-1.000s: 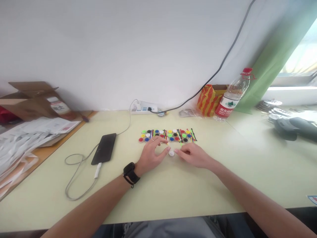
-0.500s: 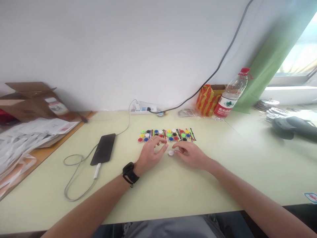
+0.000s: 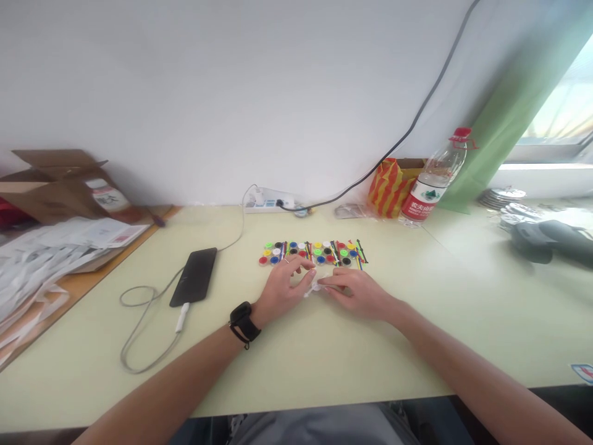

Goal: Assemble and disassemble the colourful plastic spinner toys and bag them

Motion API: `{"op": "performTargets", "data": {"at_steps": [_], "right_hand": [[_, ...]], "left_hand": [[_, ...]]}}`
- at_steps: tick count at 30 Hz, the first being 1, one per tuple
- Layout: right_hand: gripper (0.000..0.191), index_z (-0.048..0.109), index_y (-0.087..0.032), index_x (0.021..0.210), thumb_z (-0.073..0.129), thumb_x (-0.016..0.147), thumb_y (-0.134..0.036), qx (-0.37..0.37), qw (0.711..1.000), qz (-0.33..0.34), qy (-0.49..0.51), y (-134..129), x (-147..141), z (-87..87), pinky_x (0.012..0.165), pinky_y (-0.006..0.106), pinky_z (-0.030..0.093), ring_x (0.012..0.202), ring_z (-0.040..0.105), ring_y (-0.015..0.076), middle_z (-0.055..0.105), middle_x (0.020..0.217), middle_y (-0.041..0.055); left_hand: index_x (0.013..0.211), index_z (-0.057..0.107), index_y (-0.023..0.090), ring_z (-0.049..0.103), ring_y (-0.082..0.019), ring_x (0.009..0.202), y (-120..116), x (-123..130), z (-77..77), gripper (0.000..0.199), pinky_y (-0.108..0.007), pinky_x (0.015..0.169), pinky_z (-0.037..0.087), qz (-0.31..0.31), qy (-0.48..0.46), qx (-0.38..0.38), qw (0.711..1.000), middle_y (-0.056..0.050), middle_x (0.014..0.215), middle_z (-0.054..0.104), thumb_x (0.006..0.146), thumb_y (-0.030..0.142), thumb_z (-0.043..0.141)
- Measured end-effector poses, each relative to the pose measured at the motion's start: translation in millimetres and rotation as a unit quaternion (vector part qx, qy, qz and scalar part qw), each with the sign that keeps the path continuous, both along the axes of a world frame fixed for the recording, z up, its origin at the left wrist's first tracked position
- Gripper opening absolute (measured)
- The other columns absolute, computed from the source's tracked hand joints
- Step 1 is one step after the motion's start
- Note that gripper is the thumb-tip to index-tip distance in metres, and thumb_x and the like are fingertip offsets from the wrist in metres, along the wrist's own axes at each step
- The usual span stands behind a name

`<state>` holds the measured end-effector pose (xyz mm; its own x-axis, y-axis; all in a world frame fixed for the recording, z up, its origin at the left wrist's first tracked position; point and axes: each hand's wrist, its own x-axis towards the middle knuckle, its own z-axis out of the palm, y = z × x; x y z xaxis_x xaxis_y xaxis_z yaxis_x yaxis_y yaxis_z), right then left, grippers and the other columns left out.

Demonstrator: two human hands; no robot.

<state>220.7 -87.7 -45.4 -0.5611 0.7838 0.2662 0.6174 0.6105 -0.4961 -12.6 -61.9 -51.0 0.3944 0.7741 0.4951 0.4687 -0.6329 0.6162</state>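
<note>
A small white disc [image 3: 315,286] with a thin pale strip across it is at the fingertips of my right hand [image 3: 359,293], whose thumb and forefinger are closed at its right side. Just left of the disc, my left hand [image 3: 285,287] has thumb and forefinger curled together in a pinch. Whatever lies between those left fingertips is too small to make out. Beyond both hands are rows of small coloured discs [image 3: 317,252], with thin coloured sticks [image 3: 361,252] lying between and beside them. My left fingers partly cover the nearest row.
A black phone [image 3: 194,278] with a white cable lies to the left. Paper and bags [image 3: 55,259] and an open cardboard box [image 3: 60,185] are farther left. By the wall are a power strip [image 3: 269,201], a striped bag [image 3: 390,188] and a water bottle [image 3: 428,185]. A dark handheld device [image 3: 546,241] lies right.
My right fingers have moved left onto the white disc, which was apart from them on the table. A thin pale strip now shows at the disc. My left hand has barely moved.
</note>
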Motion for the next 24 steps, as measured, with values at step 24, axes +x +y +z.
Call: {"op": "performTargets", "data": {"at_steps": [24], "right_hand": [[0.019, 0.059, -0.023, 0.105, 0.044, 0.102, -0.036, 0.099, 0.959, -0.265, 0.001, 36, 62, 8.6, 0.070, 0.031, 0.041, 0.078, 0.063, 0.0200, 0.071, 0.093, 0.0056]], "left_hand": [[0.106, 0.071, 0.024, 0.064, -0.019, 0.089, -3, -1, 3.8, 0.018, -0.035, 0.082, 0.053, -0.015, 0.016, -0.020, 1.000, -0.004, 0.103, 0.073, 0.102, 0.033, 0.056]]}}
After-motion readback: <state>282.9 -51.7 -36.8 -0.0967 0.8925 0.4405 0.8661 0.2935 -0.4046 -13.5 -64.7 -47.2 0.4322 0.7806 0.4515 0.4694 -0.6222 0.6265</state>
